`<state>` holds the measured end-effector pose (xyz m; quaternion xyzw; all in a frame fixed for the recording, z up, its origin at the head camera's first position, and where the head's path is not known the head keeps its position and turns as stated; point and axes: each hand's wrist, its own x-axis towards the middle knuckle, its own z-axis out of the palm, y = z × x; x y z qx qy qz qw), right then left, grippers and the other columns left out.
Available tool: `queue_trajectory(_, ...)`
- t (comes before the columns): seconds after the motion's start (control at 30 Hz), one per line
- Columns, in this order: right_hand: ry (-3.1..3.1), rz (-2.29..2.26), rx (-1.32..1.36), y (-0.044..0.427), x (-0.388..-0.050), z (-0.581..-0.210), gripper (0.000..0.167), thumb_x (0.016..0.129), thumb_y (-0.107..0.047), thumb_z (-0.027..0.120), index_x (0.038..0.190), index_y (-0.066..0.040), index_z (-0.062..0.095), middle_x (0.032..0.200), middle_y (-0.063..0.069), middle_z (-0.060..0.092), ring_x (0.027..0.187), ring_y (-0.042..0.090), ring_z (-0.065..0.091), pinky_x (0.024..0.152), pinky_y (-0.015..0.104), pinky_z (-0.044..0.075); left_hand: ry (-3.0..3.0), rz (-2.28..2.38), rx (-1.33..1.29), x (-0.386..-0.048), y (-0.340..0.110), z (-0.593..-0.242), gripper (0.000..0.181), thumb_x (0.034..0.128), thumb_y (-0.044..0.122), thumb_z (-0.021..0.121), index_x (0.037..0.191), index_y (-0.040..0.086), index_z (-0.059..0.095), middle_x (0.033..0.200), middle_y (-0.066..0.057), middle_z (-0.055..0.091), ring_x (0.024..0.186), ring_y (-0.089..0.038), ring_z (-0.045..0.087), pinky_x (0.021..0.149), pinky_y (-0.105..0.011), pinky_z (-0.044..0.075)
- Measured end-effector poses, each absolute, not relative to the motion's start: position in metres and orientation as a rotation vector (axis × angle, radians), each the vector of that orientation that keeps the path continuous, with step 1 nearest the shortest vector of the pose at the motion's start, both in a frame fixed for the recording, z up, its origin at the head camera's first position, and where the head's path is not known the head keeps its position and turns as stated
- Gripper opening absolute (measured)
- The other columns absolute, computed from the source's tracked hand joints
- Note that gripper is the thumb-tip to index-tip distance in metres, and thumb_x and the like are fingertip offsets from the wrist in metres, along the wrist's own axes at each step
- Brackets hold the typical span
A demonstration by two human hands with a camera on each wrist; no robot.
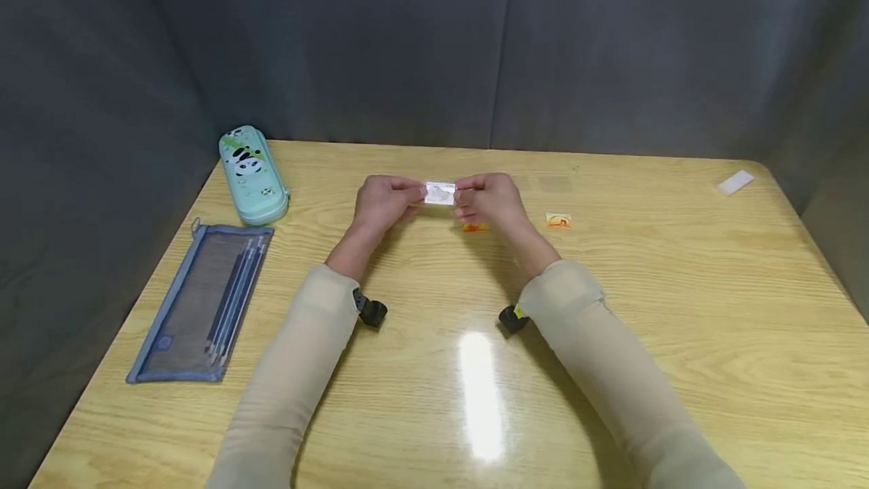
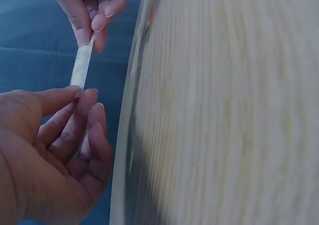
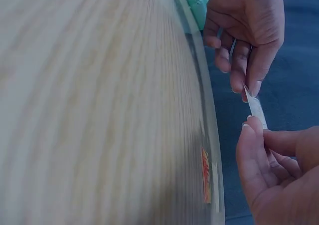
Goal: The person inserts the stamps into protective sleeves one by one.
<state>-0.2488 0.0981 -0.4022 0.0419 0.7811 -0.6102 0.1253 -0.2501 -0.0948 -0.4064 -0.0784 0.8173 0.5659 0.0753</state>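
A small white rectangular piece (image 1: 440, 193) with faint grey marks is held up flat between both hands, above the far half of the table. My left hand (image 1: 385, 204) pinches its left end between thumb and fingers. At the other end, the thumb and fingertips of my right hand (image 1: 492, 201) pinch it too. Seen edge-on in the left wrist view, the white piece (image 2: 81, 68) looks thin. A small orange printed piece (image 1: 475, 227) lies partly hidden behind my right hand. Another orange and white piece (image 1: 559, 221) lies to the right of that hand.
A mint pencil case (image 1: 254, 179) with pandas lies at the table's back left. Nearer, a blue mesh zip pouch (image 1: 186, 293) holds several pencils. A white block (image 1: 735, 182) sits near the back right corner. Dark curtains (image 1: 434, 44) stand behind the wooden table (image 1: 679, 308).
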Motion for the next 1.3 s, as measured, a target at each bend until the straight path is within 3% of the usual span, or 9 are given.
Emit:
queue_trajectory(0.13, 2.23, -1.715, 0.144, 0.09, -0.255, -0.402, 0.025, 0.099, -0.008, 0.064, 0.122, 0.002, 0.067, 0.094, 0.015, 0.073, 0.067, 0.013, 0.071, 0.076, 0.035, 0.064, 2.52, 1.589, -0.276, -0.256, -0.103, -0.409, 0.021, 0.0949, 0.027, 0.073, 0.11, 0.013, 0.08, 0.099, -0.008, 0.079, 0.074, -0.017, 0.071, 0.06, -0.025, 0.053)
queue_trajectory(0.27, 2.168, -1.694, 0.148, 0.088, -0.257, -0.403, 0.029, 0.101, -0.008, 0.062, 0.128, 0.001, 0.065, 0.108, 0.021, 0.073, 0.069, 0.013, 0.071, 0.075, 0.032, 0.064, 2.474, 1.597, -0.28, -0.26, -0.11, -0.411, 0.021, 0.0957, 0.024, 0.072, 0.111, 0.012, 0.079, 0.101, -0.009, 0.079, 0.065, -0.012, 0.068, 0.053, -0.022, 0.049)
queue_trajectory(0.4, 2.139, -1.707, 0.115, 0.093, -0.257, -0.405, 0.033, 0.103, -0.006, 0.058, 0.134, 0.002, 0.06, 0.119, 0.025, 0.07, 0.072, 0.013, 0.071, 0.074, 0.029, 0.063, 2.415, 1.611, -0.298, -0.262, -0.116, -0.413, 0.022, 0.0975, 0.023, 0.069, 0.115, 0.011, 0.077, 0.103, -0.01, 0.078, 0.062, -0.009, 0.067, 0.052, -0.022, 0.047)
queue_trajectory(0.67, 2.182, -1.69, 0.037, 0.112, -0.256, -0.407, 0.034, 0.104, -0.006, 0.052, 0.137, 0.001, 0.058, 0.123, 0.023, 0.067, 0.082, 0.017, 0.07, 0.078, 0.029, 0.063, 2.464, 1.491, -0.297, -0.262, -0.124, -0.413, 0.025, 0.0982, 0.021, 0.067, 0.119, 0.009, 0.074, 0.098, -0.01, 0.077, 0.058, -0.007, 0.065, 0.051, -0.021, 0.048)
queue_trajectory(0.87, 2.222, -1.655, -0.047, 0.136, -0.253, -0.402, 0.037, 0.104, -0.007, 0.05, 0.14, -0.001, 0.056, 0.129, 0.022, 0.065, 0.1, 0.026, 0.068, 0.092, 0.036, 0.06, 2.798, 1.023, -0.197, -0.262, -0.125, -0.401, 0.034, 0.0955, 0.037, 0.07, 0.127, 0.024, 0.073, 0.103, -0.005, 0.079, 0.07, -0.016, 0.068, 0.059, -0.029, 0.048)
queue_trajectory(1.07, 2.329, -1.601, -0.105, 0.159, -0.252, -0.393, 0.041, 0.101, -0.013, 0.061, 0.141, -0.006, 0.057, 0.133, 0.018, 0.064, 0.118, 0.031, 0.065, 0.102, 0.043, 0.055, 2.702, 1.327, -0.013, -0.267, -0.119, -0.392, 0.049, 0.0943, 0.04, 0.072, 0.14, 0.027, 0.062, 0.121, -0.004, 0.075, 0.093, -0.025, 0.075, 0.066, -0.029, 0.052)
queue_trajectory(1.2, 2.443, -1.492, -0.137, 0.167, -0.25, -0.39, 0.044, 0.099, -0.019, 0.068, 0.141, -0.012, 0.06, 0.131, 0.012, 0.066, 0.119, 0.028, 0.065, 0.1, 0.042, 0.056, 2.613, 1.47, 0.039, -0.272, -0.109, -0.393, 0.053, 0.093, 0.037, 0.075, 0.143, 0.027, 0.06, 0.137, -0.004, 0.067, 0.102, -0.027, 0.074, 0.081, -0.035, 0.058)
queue_trajectory(1.3, 2.546, -1.363, -0.181, 0.17, -0.248, -0.39, 0.046, 0.096, -0.023, 0.071, 0.14, -0.014, 0.062, 0.132, 0.011, 0.067, 0.121, 0.028, 0.063, 0.098, 0.041, 0.056, 2.652, 1.415, 0.045, -0.274, -0.098, -0.394, 0.053, 0.0932, 0.039, 0.074, 0.143, 0.03, 0.059, 0.138, -0.002, 0.066, 0.118, -0.025, 0.069, 0.099, -0.041, 0.054)
